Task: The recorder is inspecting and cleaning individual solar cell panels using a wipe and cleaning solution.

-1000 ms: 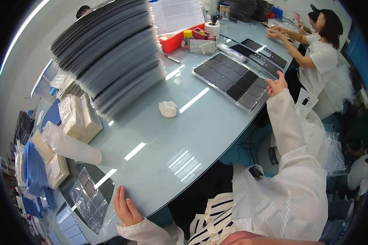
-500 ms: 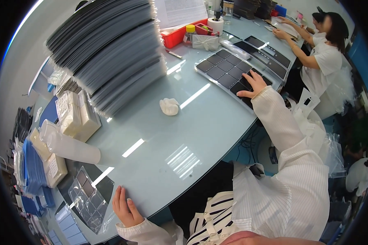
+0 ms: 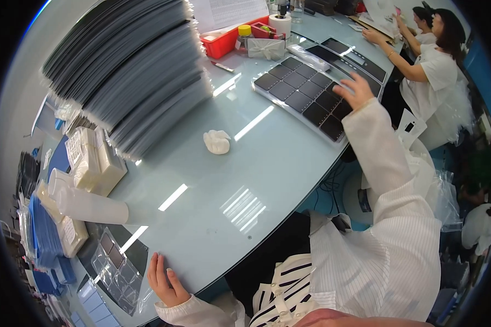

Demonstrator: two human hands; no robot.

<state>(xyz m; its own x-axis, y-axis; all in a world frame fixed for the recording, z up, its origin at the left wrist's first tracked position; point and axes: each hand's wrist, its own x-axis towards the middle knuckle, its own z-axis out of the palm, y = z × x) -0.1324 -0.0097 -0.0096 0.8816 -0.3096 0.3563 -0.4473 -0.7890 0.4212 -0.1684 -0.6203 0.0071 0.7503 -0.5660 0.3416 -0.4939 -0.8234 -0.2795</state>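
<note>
My right hand (image 3: 356,91) is over the right end of a flat tray of dark square pieces (image 3: 299,102), fingers apart and nothing in them. Whether it touches the tray I cannot tell. Fingers stretched, my left hand (image 3: 166,280) rests at the table's near edge, beside a clear compartment tray (image 3: 116,272) that holds a few dark pieces. A crumpled white wad (image 3: 216,141) lies mid-table. Beyond the dark-square tray are long dark panels (image 3: 338,60) and a clear plastic-wrapped strip (image 3: 309,58).
A tall stack of dark sheets (image 3: 131,71) stands at the far left. Nearer are wrapped cream bundles (image 3: 93,158) and a translucent white bottle (image 3: 93,206). A red bin (image 3: 218,48) and yellow-capped jar (image 3: 244,39) stand at the back. Two people (image 3: 433,65) work at the right.
My right hand has lifted off the dark squares and shifted slightly right and up, uncovering more of them. My left hand stays at the table edge. The view has shifted slightly.
</note>
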